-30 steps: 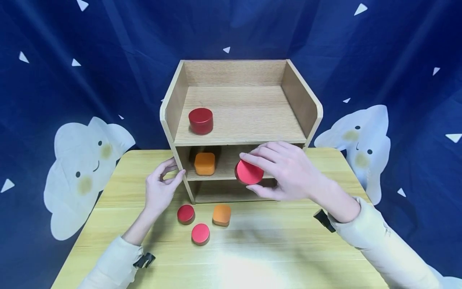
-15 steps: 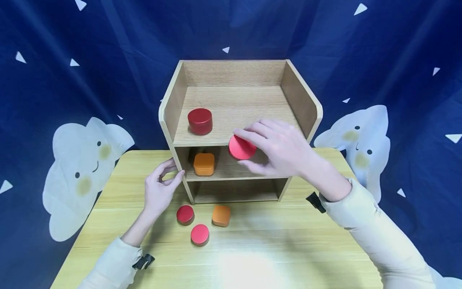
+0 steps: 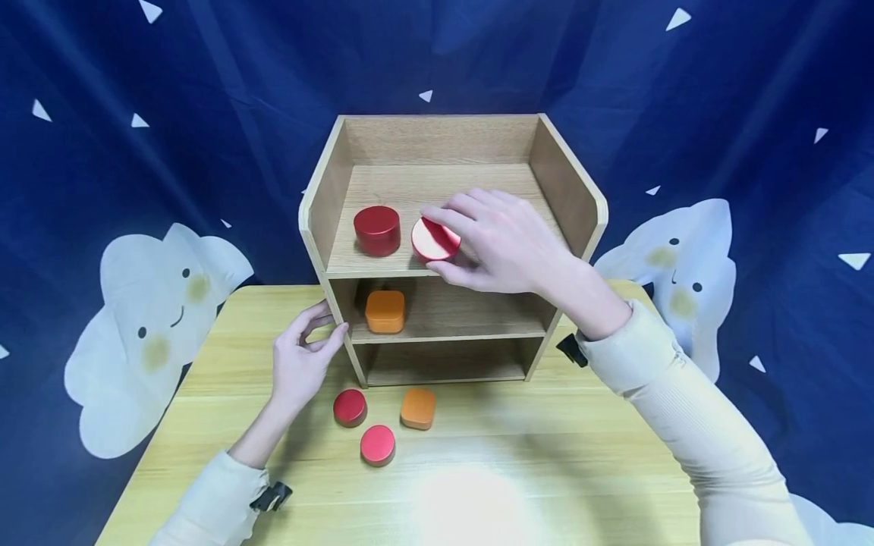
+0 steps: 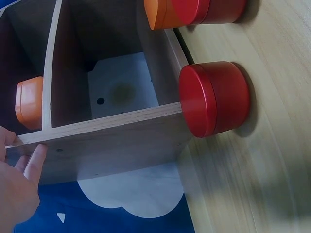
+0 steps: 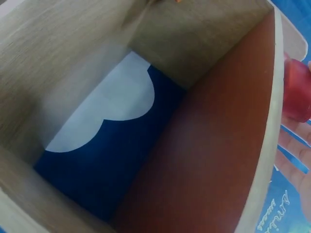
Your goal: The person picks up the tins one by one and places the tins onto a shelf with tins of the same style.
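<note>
Over the front of the top board of the wooden shelf unit (image 3: 451, 182), my right hand (image 3: 501, 241) grips a round red tin (image 3: 435, 243) between thumb and fingers. The same tin shows at the right edge of the right wrist view, with fingers around it. To its left on that board stands a dark red round tin (image 3: 377, 231). My left hand (image 3: 300, 360) pinches the front edge of the unit's left side panel. In the left wrist view its fingers (image 4: 36, 165) touch that panel, near the orange squarish tin (image 4: 30, 103) on the middle shelf.
On the table (image 3: 546, 470) before the unit lie a dark red round tin (image 3: 350, 408), a lighter red round tin (image 3: 378, 445) and an orange squarish tin (image 3: 418, 408). A blue curtain (image 3: 437, 53) with white cloud shapes hangs behind.
My right hand has lifted the red tin up and leftward, from in front of the middle shelf to over the top board beside the dark red tin. My left hand stays at the side panel.
</note>
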`<state>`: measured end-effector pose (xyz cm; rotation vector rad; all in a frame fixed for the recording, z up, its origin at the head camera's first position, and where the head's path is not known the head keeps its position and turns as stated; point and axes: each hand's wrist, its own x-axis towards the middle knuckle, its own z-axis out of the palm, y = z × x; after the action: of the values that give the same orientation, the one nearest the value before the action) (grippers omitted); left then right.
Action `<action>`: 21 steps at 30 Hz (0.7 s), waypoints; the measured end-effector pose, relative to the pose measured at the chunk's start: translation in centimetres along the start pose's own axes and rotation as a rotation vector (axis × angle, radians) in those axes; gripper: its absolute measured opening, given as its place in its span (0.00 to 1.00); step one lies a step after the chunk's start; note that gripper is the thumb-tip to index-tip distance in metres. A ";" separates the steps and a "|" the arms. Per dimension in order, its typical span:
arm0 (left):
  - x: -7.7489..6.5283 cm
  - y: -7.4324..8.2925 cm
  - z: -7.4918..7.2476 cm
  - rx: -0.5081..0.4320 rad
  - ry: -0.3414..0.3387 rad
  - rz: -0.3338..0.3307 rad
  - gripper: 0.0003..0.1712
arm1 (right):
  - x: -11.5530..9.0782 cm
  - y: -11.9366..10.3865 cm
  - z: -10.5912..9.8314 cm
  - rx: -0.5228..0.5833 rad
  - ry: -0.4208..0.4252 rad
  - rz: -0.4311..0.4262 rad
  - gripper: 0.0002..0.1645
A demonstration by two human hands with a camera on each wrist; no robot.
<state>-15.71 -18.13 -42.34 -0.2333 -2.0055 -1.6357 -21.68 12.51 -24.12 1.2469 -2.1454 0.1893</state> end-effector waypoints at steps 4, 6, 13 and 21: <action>0.0 0.0 0.0 -0.014 -0.003 -0.001 0.24 | 0.8 0.3 0.3 -0.002 -0.045 0.022 0.36; 0.1 -0.1 0.0 -0.017 -0.003 0.000 0.24 | 1.0 0.4 0.5 0.000 -0.061 0.025 0.36; 0.0 -0.2 0.1 -0.010 -0.002 0.008 0.24 | 1.4 0.3 0.9 -0.019 -0.121 0.057 0.37; 0.0 -0.1 0.1 0.003 0.001 0.011 0.24 | 1.6 0.6 1.5 -0.036 -0.157 0.092 0.35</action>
<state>-15.74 -18.08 -42.44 -0.2416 -2.0023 -1.6248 -23.41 11.05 -24.27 1.1772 -2.3321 0.0935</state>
